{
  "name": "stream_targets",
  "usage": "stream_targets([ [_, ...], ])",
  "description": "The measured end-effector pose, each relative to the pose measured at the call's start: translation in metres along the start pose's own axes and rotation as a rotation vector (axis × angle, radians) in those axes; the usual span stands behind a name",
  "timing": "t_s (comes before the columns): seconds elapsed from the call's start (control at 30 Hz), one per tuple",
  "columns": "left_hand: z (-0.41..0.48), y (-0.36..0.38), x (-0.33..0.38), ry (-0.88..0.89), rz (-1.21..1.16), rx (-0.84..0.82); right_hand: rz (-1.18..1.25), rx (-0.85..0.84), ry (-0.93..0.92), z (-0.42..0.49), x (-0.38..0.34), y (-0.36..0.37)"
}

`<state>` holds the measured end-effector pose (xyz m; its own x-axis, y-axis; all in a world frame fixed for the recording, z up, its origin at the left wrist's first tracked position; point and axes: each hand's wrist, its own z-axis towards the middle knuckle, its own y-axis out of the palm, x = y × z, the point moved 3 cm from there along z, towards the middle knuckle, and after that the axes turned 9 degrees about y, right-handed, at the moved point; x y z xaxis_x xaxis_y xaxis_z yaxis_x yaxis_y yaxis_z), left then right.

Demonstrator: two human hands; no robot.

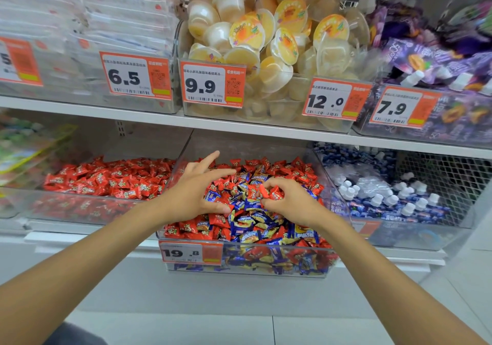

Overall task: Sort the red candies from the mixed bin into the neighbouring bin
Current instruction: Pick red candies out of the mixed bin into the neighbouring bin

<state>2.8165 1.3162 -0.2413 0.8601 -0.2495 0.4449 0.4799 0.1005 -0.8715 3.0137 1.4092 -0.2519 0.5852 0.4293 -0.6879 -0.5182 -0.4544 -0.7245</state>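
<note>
A clear mixed bin (247, 267) on the lower shelf holds red candies and blue-and-yellow candies (250, 222) piled together. To its left stands the neighbouring bin (87, 209), filled with red candies (106, 177) only. My left hand (197, 187) hovers over the left part of the mixed pile, fingers spread and straight, thumb near the candies, holding nothing. My right hand (287, 201) is over the middle of the pile, its fingers curled round a red candy (271, 193) and pinching it.
A bin of blue packs with white caps (394, 198) stands to the right. The upper shelf (239, 126) overhangs the bins and carries jelly cups (266, 38), clear packs and purple pouches. Price tags hang on the bin fronts.
</note>
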Motion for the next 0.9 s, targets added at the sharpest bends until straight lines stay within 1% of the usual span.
stream_targets([
  [0.03, 0.001, 0.001, 0.000, 0.015, 0.052, -0.009, -0.002, 0.004, -0.007, 0.000, 0.000, 0.000],
  [0.07, 0.001, 0.004, 0.000, 0.025, 0.112, -0.055, -0.008, 0.009, -0.012, 0.000, -0.002, 0.001],
  [0.17, 0.001, 0.021, -0.004, 0.040, 0.245, -0.276, -0.016, 0.022, -0.033, 0.001, -0.001, 0.001],
  [0.2, 0.003, 0.024, -0.005, 0.060, 0.286, -0.302, -0.021, 0.016, -0.040, 0.001, -0.001, 0.002],
  [0.27, 0.009, 0.025, -0.005, 0.103, 0.338, -0.276, -0.031, 0.010, -0.043, 0.003, 0.002, 0.003],
  [0.33, 0.014, 0.020, -0.001, 0.135, 0.334, -0.229, -0.011, 0.002, -0.030, 0.006, 0.005, 0.003],
  [0.43, 0.017, 0.012, 0.001, 0.143, 0.220, -0.175, -0.008, -0.009, -0.024, 0.008, 0.010, 0.004],
  [0.5, 0.017, 0.004, 0.000, 0.118, 0.117, -0.087, 0.006, -0.023, -0.007, 0.007, 0.008, 0.003],
  [0.57, 0.017, -0.004, -0.001, 0.088, 0.073, 0.018, 0.003, -0.040, -0.005, 0.006, 0.008, 0.002],
  [0.63, 0.015, -0.009, 0.001, 0.079, 0.041, 0.072, -0.020, -0.053, -0.020, 0.004, 0.005, 0.002],
  [0.73, 0.008, -0.008, 0.002, 0.066, -0.013, 0.059, -0.074, -0.081, 0.020, 0.003, 0.004, 0.001],
  [0.8, 0.006, -0.004, 0.004, 0.078, -0.081, 0.023, -0.051, -0.082, 0.018, 0.002, 0.004, 0.001],
  [0.87, 0.005, 0.003, 0.008, 0.101, -0.141, -0.045, -0.014, -0.084, 0.004, -0.001, 0.000, 0.001],
  [0.9, 0.004, 0.008, 0.008, 0.103, -0.144, -0.104, -0.006, -0.077, -0.009, -0.001, 0.001, 0.001],
])
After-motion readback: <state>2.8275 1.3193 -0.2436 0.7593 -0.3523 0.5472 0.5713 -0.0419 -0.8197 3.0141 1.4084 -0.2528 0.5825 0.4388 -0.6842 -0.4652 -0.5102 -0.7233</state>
